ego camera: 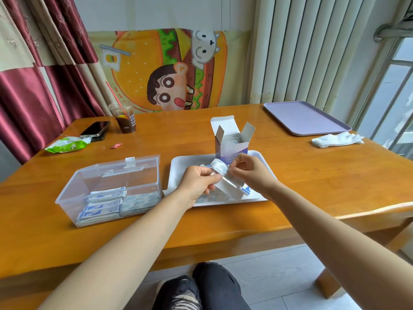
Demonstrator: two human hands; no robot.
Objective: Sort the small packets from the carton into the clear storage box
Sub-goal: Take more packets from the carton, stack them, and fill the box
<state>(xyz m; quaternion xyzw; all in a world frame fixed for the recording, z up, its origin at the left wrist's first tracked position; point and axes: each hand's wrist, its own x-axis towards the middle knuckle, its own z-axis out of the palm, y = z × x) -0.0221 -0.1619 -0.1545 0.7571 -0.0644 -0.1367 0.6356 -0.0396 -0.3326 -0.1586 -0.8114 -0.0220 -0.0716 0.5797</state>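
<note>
- The clear storage box (107,186) sits open at nine o'clock from the hands, lid tipped back. Stacks of packets (105,206) already lie flat in its near half, in rows side by side. I'd judge the far half has room, so the next lot should go down flat and squared to those rows.
- The left hand (197,185) has thumb and curled fingers pinched on the lower end of a white bundle of packets (220,170), held just above the white tray (178,171).
- The bundle looks curled and floppy. It seems worth flattening and evening its edges now — before carrying it over — or it may spring apart in the box.
- The carton (232,144) stands upright at twelve o'clock from the hands, on the tray's far edge, flaps open, with more packets showing inside.
- The right hand (248,173) pinches the bundle's upper end with fingertips and thumb, just in front of the carton. A light grip there should do — the left can take the weight for the move toward nine o'clock.
- Loose packets (207,198) lie on the tray under the left hand and still need sorting.
</note>
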